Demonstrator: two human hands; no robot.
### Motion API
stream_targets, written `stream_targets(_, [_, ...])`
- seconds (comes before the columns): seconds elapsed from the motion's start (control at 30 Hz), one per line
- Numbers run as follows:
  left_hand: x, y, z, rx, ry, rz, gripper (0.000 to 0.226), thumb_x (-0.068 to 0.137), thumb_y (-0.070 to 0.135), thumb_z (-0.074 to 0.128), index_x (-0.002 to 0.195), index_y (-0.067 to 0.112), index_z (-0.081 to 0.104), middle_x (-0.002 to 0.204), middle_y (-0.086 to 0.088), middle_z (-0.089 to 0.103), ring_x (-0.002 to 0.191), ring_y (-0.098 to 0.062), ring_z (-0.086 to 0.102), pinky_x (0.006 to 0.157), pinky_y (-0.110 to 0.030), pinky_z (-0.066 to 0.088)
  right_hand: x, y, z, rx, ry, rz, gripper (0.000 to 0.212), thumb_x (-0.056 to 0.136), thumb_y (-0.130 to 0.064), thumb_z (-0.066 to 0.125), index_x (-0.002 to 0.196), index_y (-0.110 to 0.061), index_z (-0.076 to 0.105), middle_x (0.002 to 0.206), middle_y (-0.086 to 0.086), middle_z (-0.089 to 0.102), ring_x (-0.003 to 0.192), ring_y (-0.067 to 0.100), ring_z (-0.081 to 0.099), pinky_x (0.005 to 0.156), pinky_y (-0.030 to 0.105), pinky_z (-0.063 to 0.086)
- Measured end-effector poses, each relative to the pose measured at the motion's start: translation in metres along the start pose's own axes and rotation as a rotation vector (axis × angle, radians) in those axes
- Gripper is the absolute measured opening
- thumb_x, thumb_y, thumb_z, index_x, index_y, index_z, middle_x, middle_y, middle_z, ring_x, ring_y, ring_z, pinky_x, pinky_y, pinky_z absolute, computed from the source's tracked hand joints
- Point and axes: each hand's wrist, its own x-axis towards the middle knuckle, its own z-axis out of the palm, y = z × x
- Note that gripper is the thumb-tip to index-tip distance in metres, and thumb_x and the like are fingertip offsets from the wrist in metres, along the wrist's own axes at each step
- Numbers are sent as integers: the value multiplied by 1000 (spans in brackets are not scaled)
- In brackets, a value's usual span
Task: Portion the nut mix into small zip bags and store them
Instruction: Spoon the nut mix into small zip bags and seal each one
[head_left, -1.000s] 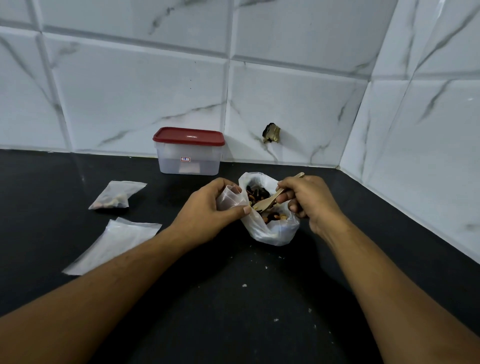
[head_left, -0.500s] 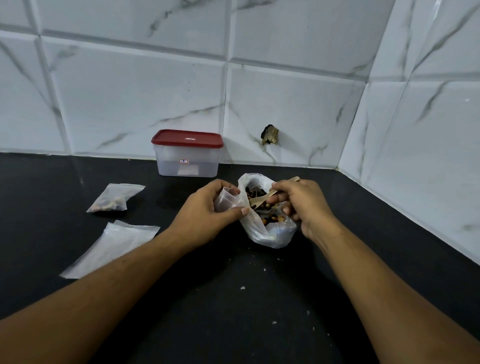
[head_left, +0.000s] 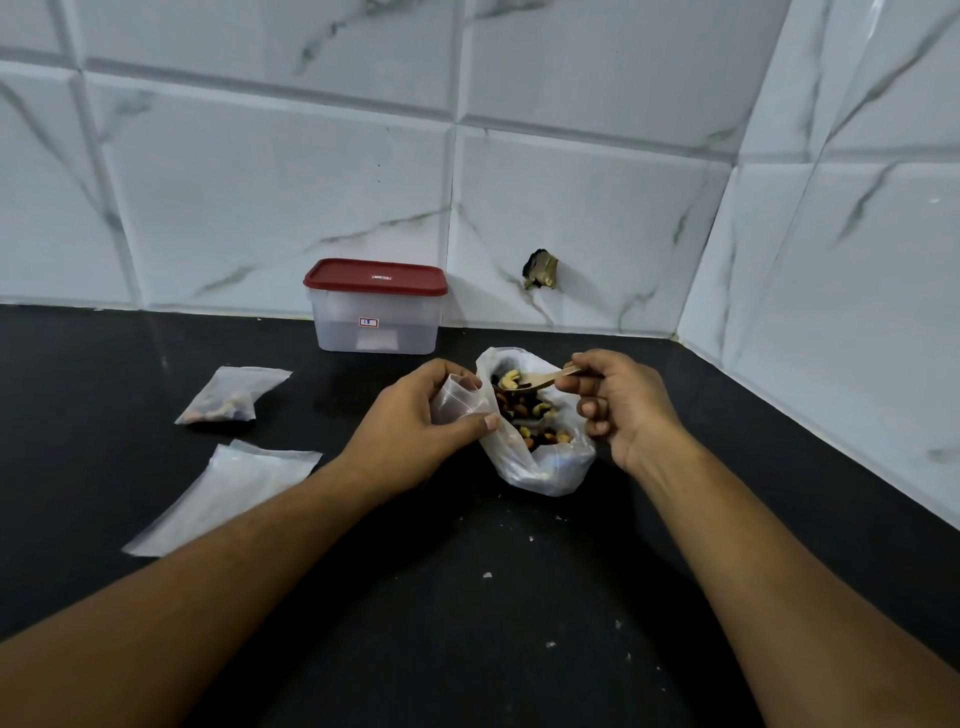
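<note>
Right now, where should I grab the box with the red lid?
Probably take the box by its left and right sides, just under the red lid, reaching from the front: it stands upright close to the tiled wall, sides free.

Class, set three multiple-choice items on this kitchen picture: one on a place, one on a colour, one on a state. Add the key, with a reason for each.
1. Where does the container stand?
A) at the foot of the tiled wall, behind the nut bag
B) on a chair
C) on a shelf

2. What colour is its lid?
A) blue
B) red
C) green

3. What state is the wooden spoon in?
A) lying empty
B) loaded with nuts, held by the right hand over the nut bag
C) snapped in two

Key:
1 A, it sits right at the wall's base.
2 B, the lid is plainly red.
3 B, cashews lie in its bowl, beside the small zip bag that the left hand holds.
</note>
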Motion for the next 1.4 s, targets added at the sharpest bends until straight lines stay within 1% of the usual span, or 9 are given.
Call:
stream_targets(0.17, [-1, 0, 0, 9, 21, 5, 40, 81, 45, 81, 116, 37, 62, 117, 14, 66, 105, -7, 65, 87, -29, 59, -5, -7, -1, 66, 0, -53, 11, 93, -17, 64, 84, -11, 68, 67, 5, 72, 38, 8, 37, 36, 17, 22])
stream_targets(0.43, [0, 1, -1, -15, 2, 4, 42, 84, 39, 80, 121, 34, 60, 114, 17, 67, 103, 0, 65, 77, -15, 54, -28, -12, 18, -60, -183, -174, 14, 94, -19, 66, 88, -8, 72, 73, 8, 72, 42, 12, 38, 35, 17, 28])
stream_targets(0.57, [0, -1, -1, -42, 18, 23, 43, 82, 39, 81, 119, 32, 62, 113, 13, 70, 101, 0, 67, 85, -24, 58, -34, -7, 24, -234, -362, -260, 11, 94, -20, 70, 97, -9, 73, 82, 15, 76, 44, 13, 44, 39, 19, 28])
stream_targets(0.67, [1, -3, -1, -64, 11, 20, 42, 82, 37, 81, 119, 31, 62, 115, 10, 71, 104, -8, 69, 90, -33, 60, -36, -8, 23, -276, -460, -293, 14, 95, -15, 71, 106, -8, 75, 93, 19, 77, 46, 13, 48, 41, 20, 30])
stream_targets(0.73, [1, -4, -2, -81, 13, 13, 40, 83, 34, 81, 118, 32, 62, 115, 10, 71, 104, -9, 70, 89, -33, 61, -37, -10, 22, -286, -488, -302, 15, 95, -12, 71, 109, -10, 76, 97, 19, 77, 48, 12, 49, 42, 20, 30])
stream_targets(0.87, [2, -4, -2, -90, 28, 1, 41, 84, 31, 81, 119, 32, 61, 114, 11, 71, 101, -5, 70, 84, -28, 60, -37, -10, 23, -236, -482, -295, 15, 93, -8, 69, 106, -10, 77, 101, 25, 74, 49, 14, 50, 41, 20, 31])
stream_targets(1.07, [-1, -1, -2, -107, 69, -6, 42, 84, 30, 82, 120, 31, 60, 109, 15, 70, 97, 6, 67, 76, -16, 55, -31, -8, 24, -85, -438, -205, 20, 96, -15, 67, 112, -7, 75, 93, 14, 75, 51, 12, 52, 41, 20, 34])
stream_targets(1.3, [0, -1, -3, -108, 100, -20, 48, 84, 31, 82, 127, 27, 59, 114, 14, 69, 102, 0, 67, 82, -19, 55, -29, -10, 21, -82, -408, -208, 22, 95, -19, 71, 113, -6, 74, 90, 11, 76, 53, 13, 57, 44, 20, 39])
stream_targets(1.4, [2, -1, -2, -101, 95, -34, 55, 83, 33, 82, 132, 26, 57, 123, 12, 68, 111, -6, 65, 92, -28, 55, -28, -12, 19, 6, -372, -201, 25, 95, -17, 71, 115, -3, 72, 87, 10, 76, 54, 15, 57, 44, 22, 41])
